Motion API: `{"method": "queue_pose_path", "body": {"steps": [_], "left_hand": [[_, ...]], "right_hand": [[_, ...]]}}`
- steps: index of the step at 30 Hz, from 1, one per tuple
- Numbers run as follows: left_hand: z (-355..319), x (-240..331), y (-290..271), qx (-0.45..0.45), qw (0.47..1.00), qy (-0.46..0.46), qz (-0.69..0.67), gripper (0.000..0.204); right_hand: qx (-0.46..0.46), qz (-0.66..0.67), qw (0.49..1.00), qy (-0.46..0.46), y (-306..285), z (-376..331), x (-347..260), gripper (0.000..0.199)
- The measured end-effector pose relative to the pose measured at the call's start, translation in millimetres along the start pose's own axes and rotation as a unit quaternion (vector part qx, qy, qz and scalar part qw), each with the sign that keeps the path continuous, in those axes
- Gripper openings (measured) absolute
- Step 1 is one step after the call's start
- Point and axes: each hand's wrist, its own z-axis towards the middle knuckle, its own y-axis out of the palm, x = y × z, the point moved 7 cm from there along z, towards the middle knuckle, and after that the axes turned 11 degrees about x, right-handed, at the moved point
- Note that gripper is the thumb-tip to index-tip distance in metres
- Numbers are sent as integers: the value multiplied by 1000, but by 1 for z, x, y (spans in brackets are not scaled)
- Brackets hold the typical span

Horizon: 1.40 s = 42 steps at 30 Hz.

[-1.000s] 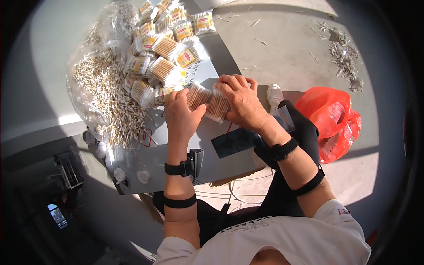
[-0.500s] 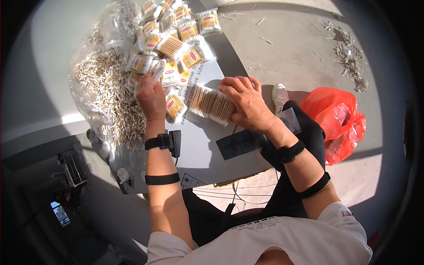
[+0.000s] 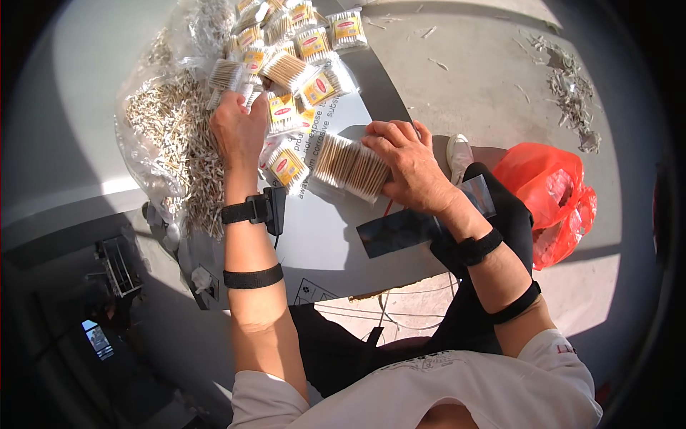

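Note:
My right hand (image 3: 414, 168) is wrapped round the right end of a row of cotton swab packs (image 3: 350, 168), side by side with their brown sticks facing up. Farther left, my left hand (image 3: 239, 129) has its fingers closed at the near edge of another cotton swab pack (image 3: 227, 74), its sticks showing; the fingertips are partly hidden. Just right of that wrist lies a yellow-labelled pack (image 3: 287, 167), with one more labelled pack (image 3: 283, 111) beyond it. Black straps circle both forearms.
Several swab packs (image 3: 313, 44) are heaped at the table's far end. A large clear plastic bag (image 3: 146, 168) of loose swabs lies along the left. A dark flat strip (image 3: 393, 234) lies near my right wrist. A red plastic bag (image 3: 532, 179) stands at the right, by my leg.
My left hand has moved away from me and slightly left, and a pack now shows sticks up at its fingertips. The right hand and its row have barely shifted.

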Motion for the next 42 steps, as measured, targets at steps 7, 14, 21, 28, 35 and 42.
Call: {"method": "queue_pose_path", "body": {"steps": [7, 14, 21, 28, 35, 42], "left_hand": [[-25, -26, 29, -24, 999, 7, 19, 41], [23, -55, -19, 58, 917, -220, -329, 36], [38, -49, 2, -23, 998, 0, -63, 36], [-45, -19, 64, -163, 987, -7, -11, 18], [-51, -7, 34, -117, 968, -33, -220, 17], [-162, -24, -19, -320, 856, -196, -356, 20]], "right_hand": [[-3, 7, 1000, -8, 3, 5, -8, 65], [-3, 11, 1000, -7, -3, 2, -4, 65], [-8, 11, 1000, -14, 2, 6, -11, 65], [-7, 7, 1000, -11, 1, 5, -7, 66], [-11, 11, 1000, -11, 3, 4, -8, 65], [-18, 7, 1000, 1, -2, 3, -6, 73]]}}
